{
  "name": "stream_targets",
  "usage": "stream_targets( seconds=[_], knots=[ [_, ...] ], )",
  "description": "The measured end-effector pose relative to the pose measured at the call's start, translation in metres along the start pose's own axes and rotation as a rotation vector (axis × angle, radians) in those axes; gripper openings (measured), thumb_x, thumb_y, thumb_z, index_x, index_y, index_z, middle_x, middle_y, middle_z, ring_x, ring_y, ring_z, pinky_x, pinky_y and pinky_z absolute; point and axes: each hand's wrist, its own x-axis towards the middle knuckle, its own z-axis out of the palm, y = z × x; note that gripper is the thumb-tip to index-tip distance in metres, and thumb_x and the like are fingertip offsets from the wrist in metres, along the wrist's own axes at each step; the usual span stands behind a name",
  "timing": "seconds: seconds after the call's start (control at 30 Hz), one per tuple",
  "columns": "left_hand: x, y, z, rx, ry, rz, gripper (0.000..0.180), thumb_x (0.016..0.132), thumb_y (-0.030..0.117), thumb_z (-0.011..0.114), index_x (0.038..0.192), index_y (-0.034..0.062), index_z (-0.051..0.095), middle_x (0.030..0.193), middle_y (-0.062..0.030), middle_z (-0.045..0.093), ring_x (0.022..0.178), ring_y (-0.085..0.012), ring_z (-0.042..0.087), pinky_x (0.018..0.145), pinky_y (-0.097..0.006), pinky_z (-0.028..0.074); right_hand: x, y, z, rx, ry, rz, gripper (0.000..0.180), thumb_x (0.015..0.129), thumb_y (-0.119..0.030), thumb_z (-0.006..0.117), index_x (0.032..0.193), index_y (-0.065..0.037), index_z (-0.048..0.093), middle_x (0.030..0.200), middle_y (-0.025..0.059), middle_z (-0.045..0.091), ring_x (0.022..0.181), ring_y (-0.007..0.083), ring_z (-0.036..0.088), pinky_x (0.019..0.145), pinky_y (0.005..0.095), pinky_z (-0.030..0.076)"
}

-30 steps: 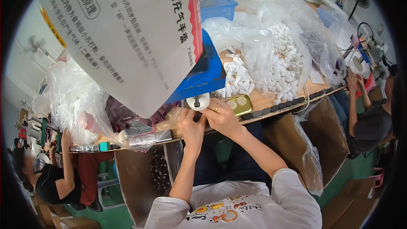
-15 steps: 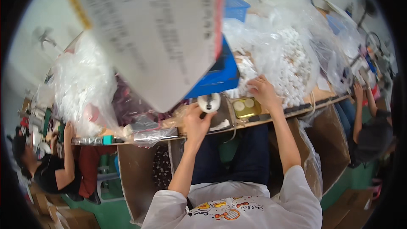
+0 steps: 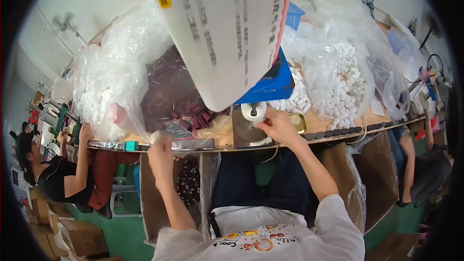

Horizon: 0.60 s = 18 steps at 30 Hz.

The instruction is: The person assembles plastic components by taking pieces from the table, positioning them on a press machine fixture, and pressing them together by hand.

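Observation:
Over the table's front edge on the left is my left hand (image 3: 161,157), smeared by motion, its fingers closed round what looks like a small white part (image 3: 156,136). My right hand (image 3: 282,128) is closed beside a round white fixture (image 3: 253,112) with a dark centre; whatever its fingertips pinch is hidden. The fixture sits under a blue machine (image 3: 270,87), whose upper part is hidden by a large white printed panel (image 3: 227,34) with a pink edge. Right of it lie loose small white parts (image 3: 297,99) and a yellowish tin (image 3: 298,122), partly behind my right hand.
Plastic bags of white parts (image 3: 342,82) stand right, with another bag (image 3: 104,87) left. Dark red parts (image 3: 179,96) lie in clear plastic. Cardboard boxes (image 3: 159,198) are under the table edge. One person (image 3: 63,179) sits left, another (image 3: 427,164) right.
My left hand has left the white fixture and moved left to the table edge. My right hand has come from the loose white parts to the fixture. The whole view has shifted slightly.

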Motion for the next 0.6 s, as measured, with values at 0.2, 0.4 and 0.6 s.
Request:
stream_targets(
  seconds=[0.2,0.4,0.6],
  knots=[
    [0.058,0.023,0.056,0.171,-0.002,0.012,0.039,0.09,0.037,0.07,0.098,-0.0013,0.071,0.092,-0.0243,0.072,0.092,-0.0407,0.07,0.076,-0.046,0.054,0.007,-0.005,0.027,-0.289,-0.033,-0.16,0.019,0.083,-0.009,0.07,0.099,0.0,0.065,0.087,0.0225,0.066,0.086,0.0427,0.065,0.074,0.0511,0.051],
    [0.058,0.029,0.061,-0.181,-0.046,0.107,0.043,0.077,0.028,0.082,0.11,0.0032,0.069,0.092,-0.0203,0.073,0.09,-0.0353,0.071,0.08,-0.042,0.054,-0.005,0.005,0.047,-0.557,0.088,-0.151,0.015,0.08,-0.012,0.071,0.092,-0.002,0.067,0.082,0.0153,0.067,0.078,0.0322,0.069,0.064,0.0428,0.055],
    [0.024,0.084,0.068,-0.971,-0.321,0.29,0.044,0.087,0.006,0.073,0.128,-0.0057,0.061,0.097,-0.0075,0.07,0.085,-0.0131,0.065,0.077,-0.027,0.051,-0.006,0.005,0.038,-0.212,0.199,-0.015,0.027,0.08,-0.02,0.079,0.097,-0.002,0.068,0.08,0.0133,0.068,0.074,0.0285,0.068,0.063,0.039,0.053]
  ],
)
